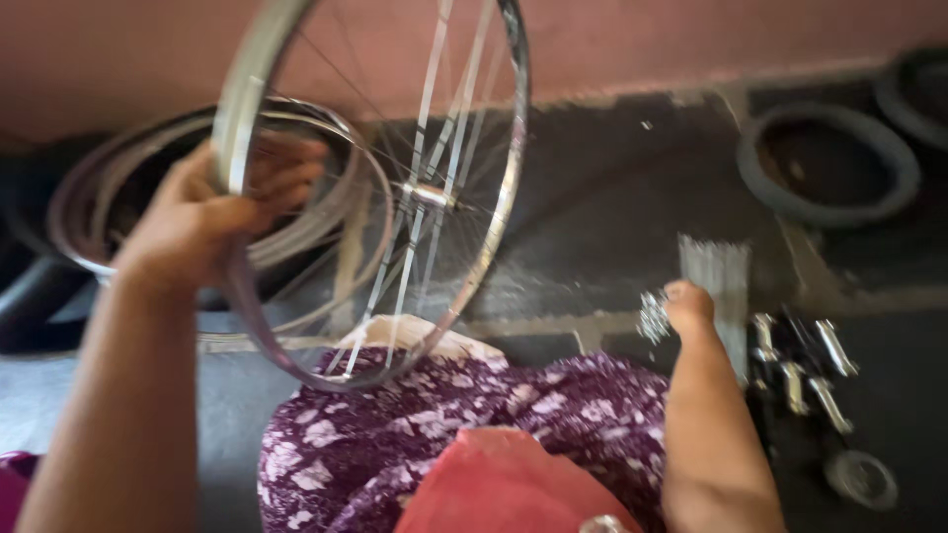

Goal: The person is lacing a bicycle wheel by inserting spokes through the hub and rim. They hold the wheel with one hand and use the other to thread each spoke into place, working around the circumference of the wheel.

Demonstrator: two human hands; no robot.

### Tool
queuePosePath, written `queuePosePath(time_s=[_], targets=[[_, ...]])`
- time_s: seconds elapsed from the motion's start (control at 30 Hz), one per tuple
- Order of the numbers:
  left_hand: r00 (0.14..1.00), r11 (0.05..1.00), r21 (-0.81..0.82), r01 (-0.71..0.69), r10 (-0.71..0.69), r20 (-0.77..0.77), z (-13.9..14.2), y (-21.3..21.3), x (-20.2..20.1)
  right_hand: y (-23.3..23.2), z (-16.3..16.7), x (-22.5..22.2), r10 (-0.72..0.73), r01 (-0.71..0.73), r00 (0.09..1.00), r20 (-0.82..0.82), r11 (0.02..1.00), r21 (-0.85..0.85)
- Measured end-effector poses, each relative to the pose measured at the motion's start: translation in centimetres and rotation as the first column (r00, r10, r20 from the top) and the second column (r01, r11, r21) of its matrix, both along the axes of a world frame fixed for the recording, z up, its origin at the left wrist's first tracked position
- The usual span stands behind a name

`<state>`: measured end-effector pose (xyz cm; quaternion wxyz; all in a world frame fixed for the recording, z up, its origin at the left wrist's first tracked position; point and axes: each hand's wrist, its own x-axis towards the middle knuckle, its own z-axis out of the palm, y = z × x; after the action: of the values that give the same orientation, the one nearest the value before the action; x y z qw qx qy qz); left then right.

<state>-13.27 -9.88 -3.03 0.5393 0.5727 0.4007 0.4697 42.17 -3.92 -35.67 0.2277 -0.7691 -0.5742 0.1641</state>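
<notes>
Steel bicycle wheel [415,188] stands upright, lower rim resting on the purple floral lap [474,405], so it stays steady. Left hand [212,217] has its grip closed round the rim at the left edge, holding it up. Right hand [686,306] reaches to the floor, grip closed on a small shiny metal piece [653,317], blurred, beside a bundle of spokes [716,266]. Spare rims [89,212] lean behind; tyre [828,168] and metal parts [805,370] lie nearby.
</notes>
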Motion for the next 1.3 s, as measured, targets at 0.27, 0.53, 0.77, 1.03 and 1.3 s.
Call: queuePosePath(time_s=[0.27, 0.53, 0.77, 1.03, 1.3], targets=[[0.999, 1.000, -0.016, -0.008, 0.007, -0.034, 1.1, -0.4, 0.9, -0.4, -2.0, 1.3, 0.010, -0.003, 0.994, 0.112, 0.998, -0.057], [0.997, 1.000, 0.000, 0.028, -0.028, -0.066, 1.1, -0.8, 2.2, 1.5, -2.7, -2.9, 0.207, -0.144, 0.890, 0.407, 0.973, -0.181], [0.995, 0.995, -0.029, 0.091, -0.089, 0.037, 0.5, -0.3, 3.0, 2.7, -1.4, -4.1, 0.289, -0.111, 0.801, 0.524, 0.932, -0.345], [0.995, 0.994, -0.044, 0.104, -0.103, 0.004, 1.1, 0.2, 2.6, 2.4, -1.1, -3.8, 0.256, -0.103, 0.839, 0.480, 0.941, -0.322], [0.991, 0.990, -0.037, 0.133, -0.134, -0.006, 1.0, 0.2, 2.4, 3.5, -1.4, -3.4, 0.056, -0.075, 0.995, 0.079, 0.962, 0.264]])
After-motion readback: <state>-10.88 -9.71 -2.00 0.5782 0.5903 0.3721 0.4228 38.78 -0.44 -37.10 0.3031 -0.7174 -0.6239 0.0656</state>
